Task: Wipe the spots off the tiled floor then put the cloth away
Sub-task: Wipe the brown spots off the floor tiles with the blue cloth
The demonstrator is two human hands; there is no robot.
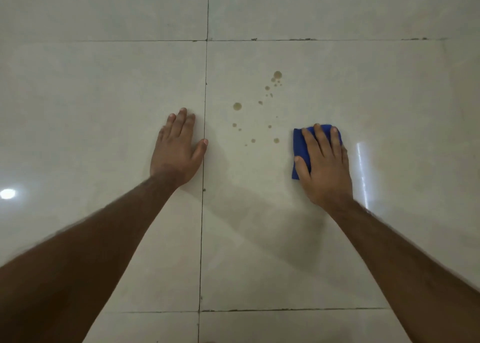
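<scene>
Several brownish spots (237, 106) are scattered over a pale floor tile (337, 88), from a large one at the top (277, 74) down to small ones near the middle (276, 140). A folded blue cloth (301, 145) lies flat on the same tile, to the right of the spots. My right hand (324, 166) presses down on the cloth with its fingers spread over it. To the left of the spots, my left hand (178, 150) rests flat on the floor, palm down, fingers apart, holding nothing. Its thumb reaches the vertical grout line (205, 88).
Glossy pale tiles with dark grout lines fill the whole view. A horizontal grout line (311, 39) runs across the far side and another (285, 309) across the near side. Light glares show at the left (7, 193) and right (362, 166).
</scene>
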